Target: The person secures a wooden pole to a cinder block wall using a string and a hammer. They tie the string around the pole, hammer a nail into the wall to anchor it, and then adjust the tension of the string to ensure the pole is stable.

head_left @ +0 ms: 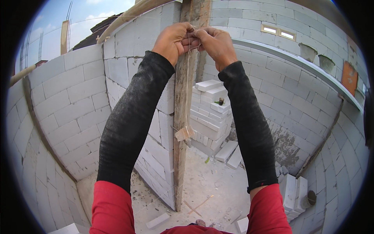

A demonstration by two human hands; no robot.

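Both hands up, meeting in front of the upper part of an upright wooden board (180,163). Left hand (173,41): fingers curled in, narrow, on a thin pale string (189,62). Right hand (218,46): thumb and fingers pinched close on the same string, fingertips against those of my left. Which fingertips carry the strand I cannot tell; they overlap.

String location: from my fingers it drops along the face of the board, loosely, to a small tan wooden block (184,133) at about the board's mid-height. The block sits tilted; whether it touches the board I cannot tell.

The board stands at the end of a pale block wall (150,128), on my left. My arms are in black sleeves (126,113), dusty, with red cloth above the elbows.

Beyond the board, to the right: a stack of white blocks (208,121), a small dark cup (221,101) on top. Two loose blocks lie on the floor (222,183) just beside the stack. Nearer, two thin sticks (198,207) lie crossed among scraps. High on the right, two buckets (308,52) stand near each other above a long metal beam (269,49).
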